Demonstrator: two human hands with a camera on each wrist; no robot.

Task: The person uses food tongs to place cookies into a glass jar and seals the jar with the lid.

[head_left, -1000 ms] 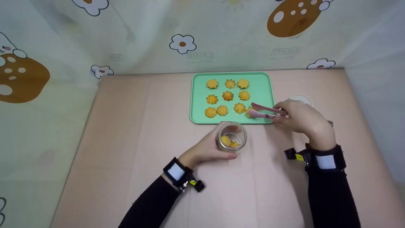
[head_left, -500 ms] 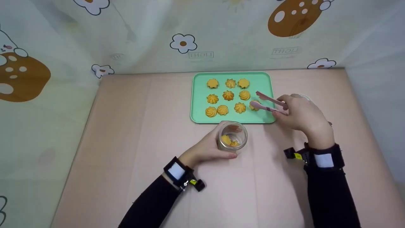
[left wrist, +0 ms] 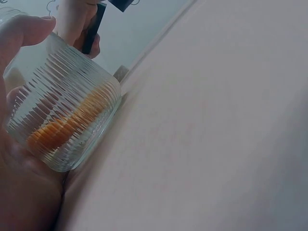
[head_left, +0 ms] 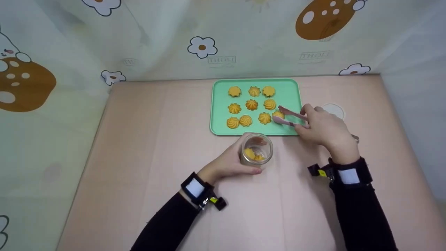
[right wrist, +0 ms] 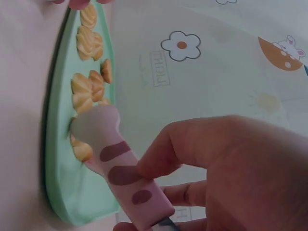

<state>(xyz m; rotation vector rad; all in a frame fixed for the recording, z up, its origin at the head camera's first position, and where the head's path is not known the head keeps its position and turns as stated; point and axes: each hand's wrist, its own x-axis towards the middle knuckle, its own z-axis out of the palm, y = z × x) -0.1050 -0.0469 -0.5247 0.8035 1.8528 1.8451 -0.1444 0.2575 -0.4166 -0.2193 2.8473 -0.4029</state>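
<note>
My left hand (head_left: 230, 161) grips a clear glass jar (head_left: 267, 150), its mouth tipped up toward the head camera. Yellow cookies (left wrist: 62, 127) lie at the bottom of the jar, seen through its ribbed wall. My right hand (head_left: 325, 129) holds pink tongs (head_left: 284, 122) with darker pink spots, thumb and fingers on either arm. The spread tong tips flank a swirled cookie (head_left: 277, 114) at the right of the green tray (head_left: 256, 131). In the right wrist view, one broad tong tip partly hides that cookie.
Several other piped cookies (head_left: 251, 104) are spread over the tray in rough rows. A white round disc (head_left: 334, 110) lies right of the tray, partly behind my right hand. A patterned curtain (head_left: 156, 42) stands along the table's back edge.
The cookie between the tong tips has shifted away from the tray's near edge. The tongs lifted rightward, then came back left around it. My left hand and the jar have stayed put.
</note>
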